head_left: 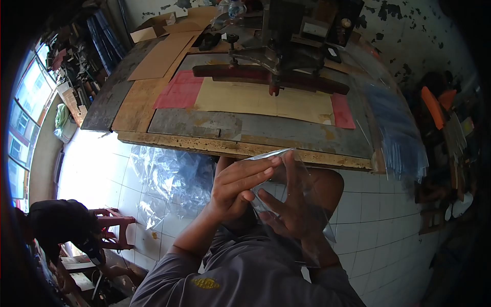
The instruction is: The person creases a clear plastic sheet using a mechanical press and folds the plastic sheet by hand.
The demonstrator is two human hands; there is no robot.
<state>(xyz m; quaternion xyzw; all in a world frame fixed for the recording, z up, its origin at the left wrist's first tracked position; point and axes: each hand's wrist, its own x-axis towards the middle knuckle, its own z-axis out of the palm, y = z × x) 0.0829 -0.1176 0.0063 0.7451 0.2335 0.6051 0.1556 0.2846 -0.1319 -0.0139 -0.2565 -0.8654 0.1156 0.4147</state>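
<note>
A clear plastic sheet [313, 197], possibly a bag, hangs in front of my lap; its shiny top edge is raised near the table. My left hand [236, 187] is on the sheet's upper left part, fingers together and straight, the thumb below them, with the film gripped at that edge. My right hand [292, 212] shows through the film, its fingers spread and the index finger pointing up at the top edge. Whether this hand is inside the film or behind it I cannot tell. The fingertips of both hands are close together.
Ahead stands a worktable [245, 146] with a dark red press bar [245, 74] over a yellow sheet [245, 100] with pink ends. Clear sheets [396, 133] drape over the right edge. Loose plastic [171, 179] lies at left. Another person [66, 225] is near a red stool [115, 225].
</note>
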